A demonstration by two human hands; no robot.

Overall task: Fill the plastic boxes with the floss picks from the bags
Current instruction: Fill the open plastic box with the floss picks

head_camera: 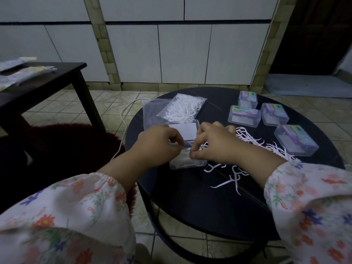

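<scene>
An open clear plastic box (187,164) lies on the round black table (200,202), its lid (182,131) swung back. White floss picks sit inside it. My left hand (158,143) hovers over the box's left side with curled fingers that pinch floss picks. My right hand (215,141) is over the box's right side, its fingertips pinching floss picks too. A clear bag of floss picks (182,108) lies behind the box. Loose floss picks (266,147) are spread to the right and in front.
Several closed boxes with purple labels (244,116) stand at the table's right back. A dark side table (43,82) with bags on it is at the left. A white cable (123,119) runs over the tiled floor, beside a dark red rug (72,141).
</scene>
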